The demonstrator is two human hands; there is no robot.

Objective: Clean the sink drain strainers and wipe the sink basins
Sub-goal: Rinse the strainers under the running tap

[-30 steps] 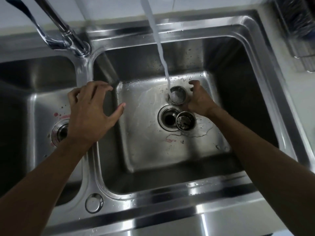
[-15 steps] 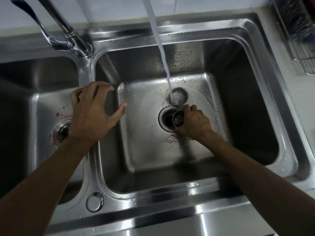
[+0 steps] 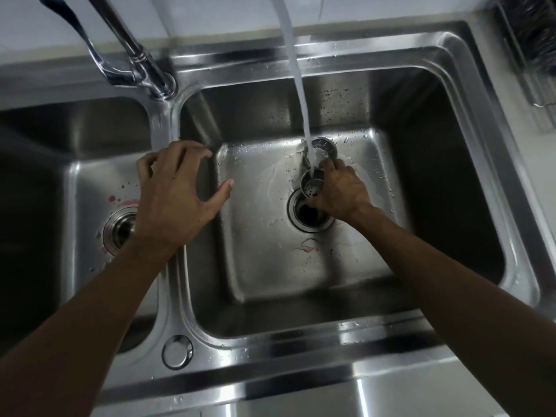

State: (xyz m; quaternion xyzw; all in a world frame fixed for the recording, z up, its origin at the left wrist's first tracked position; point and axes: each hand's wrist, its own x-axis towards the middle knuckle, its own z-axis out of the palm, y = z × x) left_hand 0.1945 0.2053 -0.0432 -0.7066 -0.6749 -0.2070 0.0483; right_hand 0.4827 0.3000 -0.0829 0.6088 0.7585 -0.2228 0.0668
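My right hand [image 3: 341,192] grips a small steel drain strainer [image 3: 313,185] and holds it under the running water stream [image 3: 302,94] just above the open drain [image 3: 310,215] of the right basin [image 3: 270,266]. A second strainer [image 3: 323,147] lies on the basin floor behind it. My left hand [image 3: 174,194] rests with spread, curved fingers on the divider between the basins and holds nothing. The left basin [image 3: 90,182] has its own drain [image 3: 120,230], partly hidden by my left wrist, with pink stains beside it.
The faucet [image 3: 135,55] rises at the back left with its base on the divider. A round cap [image 3: 177,352] sits on the front rim. A wire rack [image 3: 529,55] stands on the counter at the right. A pink smear [image 3: 308,246] marks the right basin floor.
My right hand let go of the far strainer, picked up the near one beside the drain and lifted it into the water stream. My left hand stayed on the divider.
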